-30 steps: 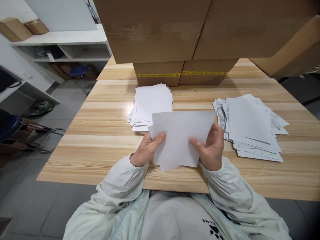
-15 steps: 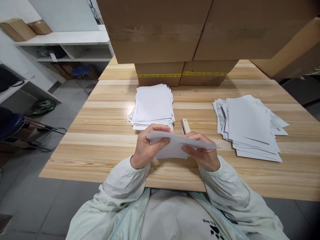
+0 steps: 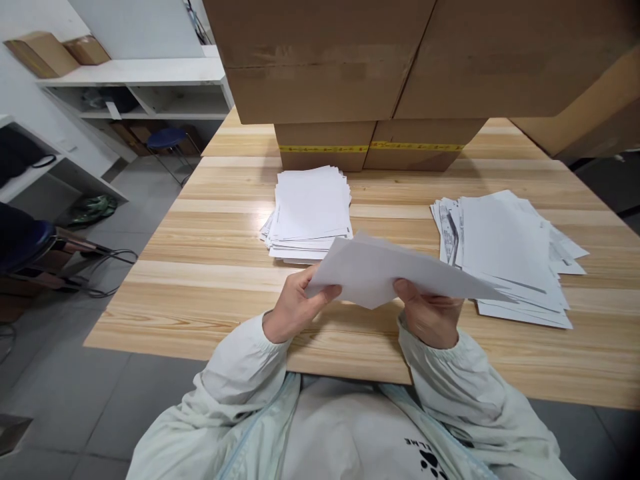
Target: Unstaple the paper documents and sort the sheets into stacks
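White paper sheets (image 3: pixel 375 267) are held tilted above the front of the wooden table, one hand on each side. My left hand (image 3: pixel 300 300) pinches their left end between thumb and fingers. Along the lower right edge, my right hand (image 3: pixel 431 312) grips them, thumb on the near face and fingers behind. How many sheets are in the hands I cannot tell. Beyond the left hand lies a fairly neat paper stack (image 3: pixel 314 207). A looser, fanned paper pile (image 3: pixel 505 240) lies to the right, partly behind the held sheets' right tip. The stapler is hidden now.
Large cardboard boxes (image 3: pixel 320 67) stand stacked at the back of the table (image 3: pixel 210 267), the lower ones banded with yellow tape. To the left are white shelves (image 3: pixel 135 72), a blue stool (image 3: pixel 166 138) and cables (image 3: pixel 110 267) on the floor.
The held sheets have swung from nearly edge-on to show a broad face, and they reach further right. My right hand has moved right and slightly down. The stapler has become covered.
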Action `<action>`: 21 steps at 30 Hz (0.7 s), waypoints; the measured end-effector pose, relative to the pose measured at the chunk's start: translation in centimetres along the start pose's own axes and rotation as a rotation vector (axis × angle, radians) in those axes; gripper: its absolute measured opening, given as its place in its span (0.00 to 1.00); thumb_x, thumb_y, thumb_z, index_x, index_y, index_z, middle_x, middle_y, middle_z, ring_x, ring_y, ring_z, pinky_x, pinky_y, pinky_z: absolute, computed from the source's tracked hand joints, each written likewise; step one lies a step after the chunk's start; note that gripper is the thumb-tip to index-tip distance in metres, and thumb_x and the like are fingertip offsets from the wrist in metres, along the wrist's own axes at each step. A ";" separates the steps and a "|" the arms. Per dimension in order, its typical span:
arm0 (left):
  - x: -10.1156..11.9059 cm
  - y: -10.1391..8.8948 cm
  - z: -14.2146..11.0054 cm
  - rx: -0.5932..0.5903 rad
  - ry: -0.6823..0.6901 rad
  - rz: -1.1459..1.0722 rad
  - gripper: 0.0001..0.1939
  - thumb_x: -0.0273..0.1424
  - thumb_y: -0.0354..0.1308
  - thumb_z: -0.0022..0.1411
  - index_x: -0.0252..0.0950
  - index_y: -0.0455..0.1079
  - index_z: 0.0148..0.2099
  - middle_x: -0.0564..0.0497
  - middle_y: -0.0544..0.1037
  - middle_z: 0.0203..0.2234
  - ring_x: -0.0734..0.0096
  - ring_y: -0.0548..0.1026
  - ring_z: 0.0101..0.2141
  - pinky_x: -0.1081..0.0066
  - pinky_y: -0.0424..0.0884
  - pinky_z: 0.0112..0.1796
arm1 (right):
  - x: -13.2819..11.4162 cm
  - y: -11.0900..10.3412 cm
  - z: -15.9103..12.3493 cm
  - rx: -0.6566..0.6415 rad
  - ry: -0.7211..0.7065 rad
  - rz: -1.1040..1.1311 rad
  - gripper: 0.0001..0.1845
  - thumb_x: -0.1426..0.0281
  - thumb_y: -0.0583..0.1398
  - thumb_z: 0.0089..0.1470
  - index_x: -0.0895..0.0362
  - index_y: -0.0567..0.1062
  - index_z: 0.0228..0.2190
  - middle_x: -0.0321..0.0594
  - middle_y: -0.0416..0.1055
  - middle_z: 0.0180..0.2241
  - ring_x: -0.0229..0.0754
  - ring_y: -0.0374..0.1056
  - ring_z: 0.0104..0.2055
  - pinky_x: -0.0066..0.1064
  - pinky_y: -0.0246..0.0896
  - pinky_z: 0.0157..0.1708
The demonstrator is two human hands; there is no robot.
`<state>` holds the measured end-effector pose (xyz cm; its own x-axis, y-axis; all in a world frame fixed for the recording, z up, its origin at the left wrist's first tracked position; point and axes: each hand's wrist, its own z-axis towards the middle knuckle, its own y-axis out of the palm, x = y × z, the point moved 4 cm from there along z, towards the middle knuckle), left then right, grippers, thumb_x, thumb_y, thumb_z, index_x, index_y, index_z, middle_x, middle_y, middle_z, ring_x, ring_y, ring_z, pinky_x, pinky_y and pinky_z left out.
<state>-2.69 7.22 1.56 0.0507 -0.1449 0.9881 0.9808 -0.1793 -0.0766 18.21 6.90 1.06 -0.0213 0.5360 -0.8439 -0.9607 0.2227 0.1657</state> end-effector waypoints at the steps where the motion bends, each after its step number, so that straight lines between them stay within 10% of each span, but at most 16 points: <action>1: -0.6 0.1 -0.1 -0.004 -0.025 0.006 0.11 0.37 0.64 0.58 0.33 0.76 0.37 0.50 0.79 0.29 0.69 0.74 0.30 0.71 0.71 0.33 | -0.2 0.1 0.1 -0.043 0.006 -0.012 0.08 0.67 0.69 0.49 0.51 0.76 0.32 0.36 0.78 0.32 0.42 0.73 0.31 0.35 0.69 0.29; 9: -1.2 0.4 -0.3 0.019 -0.128 -0.049 0.14 0.39 0.69 0.52 0.34 0.76 0.37 0.48 0.81 0.32 0.66 0.76 0.35 0.68 0.72 0.37 | -2.3 0.7 1.1 -0.356 -0.064 -0.081 0.13 0.80 0.66 0.50 0.51 0.78 0.34 0.35 0.78 0.31 0.41 0.74 0.32 0.34 0.68 0.32; 21: 0.4 1.8 -0.1 0.086 0.005 -0.051 0.08 0.35 0.66 0.57 0.36 0.74 0.32 0.51 0.79 0.28 0.71 0.75 0.31 0.71 0.70 0.36 | -1.4 0.4 0.9 -0.300 0.108 -0.058 0.09 0.74 0.69 0.48 0.52 0.78 0.33 0.35 0.76 0.27 0.38 0.71 0.29 0.30 0.67 0.29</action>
<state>-0.87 6.77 1.84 -0.0007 -0.1427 0.9898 0.9946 -0.1025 -0.0141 18.13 7.01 2.74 0.0216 0.4362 -0.8996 -0.9996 -0.0082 -0.0280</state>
